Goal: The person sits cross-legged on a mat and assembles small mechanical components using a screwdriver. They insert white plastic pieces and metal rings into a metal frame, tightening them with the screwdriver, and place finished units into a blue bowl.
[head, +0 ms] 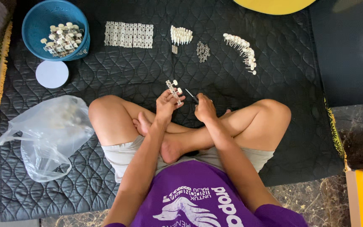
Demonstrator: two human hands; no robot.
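A small metal strip with white knobs (174, 91) is pinched upright in the closed left hand (166, 105); a thin dark tool (191, 96), gripped by the right hand (205, 108), points toward it from just beside.

We see a small metal tuner strip (174, 92) with white knobs, held upright and slightly tilted above the crossed legs. Just beside it to the right, a thin dark screwdriver (191, 96) slants toward the strip's lower end.

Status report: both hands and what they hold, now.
Left hand grips a small metal strip with white knobs. Right hand holds a thin dark tool, tip toward the strip. Nothing between them.
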